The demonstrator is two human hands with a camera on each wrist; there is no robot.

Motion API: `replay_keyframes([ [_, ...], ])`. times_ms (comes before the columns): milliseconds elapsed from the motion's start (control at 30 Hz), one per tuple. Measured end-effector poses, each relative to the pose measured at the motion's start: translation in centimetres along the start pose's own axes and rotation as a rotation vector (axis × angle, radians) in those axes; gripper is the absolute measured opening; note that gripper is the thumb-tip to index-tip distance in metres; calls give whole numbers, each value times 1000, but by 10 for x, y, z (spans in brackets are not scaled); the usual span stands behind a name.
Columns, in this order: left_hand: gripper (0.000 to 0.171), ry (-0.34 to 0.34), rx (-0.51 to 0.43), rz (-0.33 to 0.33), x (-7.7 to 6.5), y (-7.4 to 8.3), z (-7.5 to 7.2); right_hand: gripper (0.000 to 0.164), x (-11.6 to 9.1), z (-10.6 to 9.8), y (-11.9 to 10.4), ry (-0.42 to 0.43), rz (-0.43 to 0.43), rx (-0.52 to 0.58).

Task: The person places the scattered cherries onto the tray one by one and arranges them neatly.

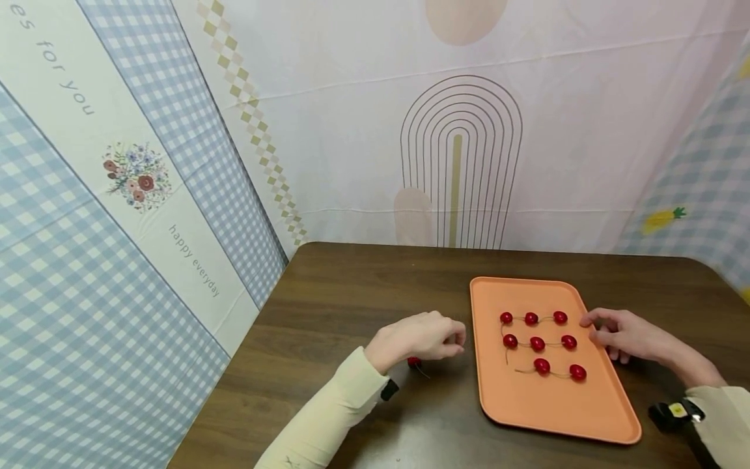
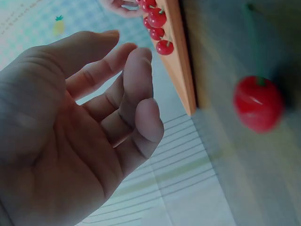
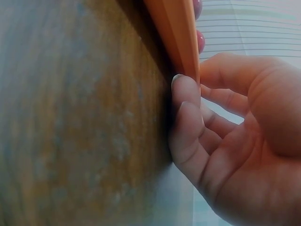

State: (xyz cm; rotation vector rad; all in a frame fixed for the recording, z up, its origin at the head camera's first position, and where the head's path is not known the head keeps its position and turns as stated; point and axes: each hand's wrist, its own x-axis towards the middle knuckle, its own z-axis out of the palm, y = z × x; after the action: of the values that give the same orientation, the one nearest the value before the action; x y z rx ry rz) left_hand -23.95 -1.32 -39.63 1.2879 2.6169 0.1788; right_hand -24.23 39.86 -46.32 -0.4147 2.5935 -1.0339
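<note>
My left hand (image 1: 418,335) hovers over the table just left of the orange tray (image 1: 545,413). Its fingers are loosely curled with nothing between them, as the left wrist view shows. Below that hand a single red cherry (image 2: 258,103) with a green stem lies on the table, partly hidden by the wrist in the head view. At the tray's right rim my right hand (image 1: 635,335) grips the edge, thumb on top and fingers curled against the side. Several red cherries (image 1: 537,343) with stems lie on the tray, two rows of three and a nearer row of two.
The dark wooden table (image 1: 328,306) reaches back to a pale patterned cloth (image 1: 351,130). A blue checked cloth (image 1: 88,312) hangs along the left side. On each wrist is a dark strap, the right one (image 1: 674,413) beside the tray.
</note>
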Motion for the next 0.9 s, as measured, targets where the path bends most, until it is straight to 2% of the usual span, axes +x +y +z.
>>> replay_keyframes([
  [233,4,-56,-5,-26,-28,-7,10,33,1,0,1,-3,-3,2],
  [467,7,-128,45,-74,-40,-6,16,32,0,0,5,-10,-20,0],
  [700,19,-78,114,-78,-46,-4,29,33,0,0,5,-9,-22,1],
  [900,25,-33,113,-85,-50,-5,36,33,2,0,6,-3,-9,-6],
])
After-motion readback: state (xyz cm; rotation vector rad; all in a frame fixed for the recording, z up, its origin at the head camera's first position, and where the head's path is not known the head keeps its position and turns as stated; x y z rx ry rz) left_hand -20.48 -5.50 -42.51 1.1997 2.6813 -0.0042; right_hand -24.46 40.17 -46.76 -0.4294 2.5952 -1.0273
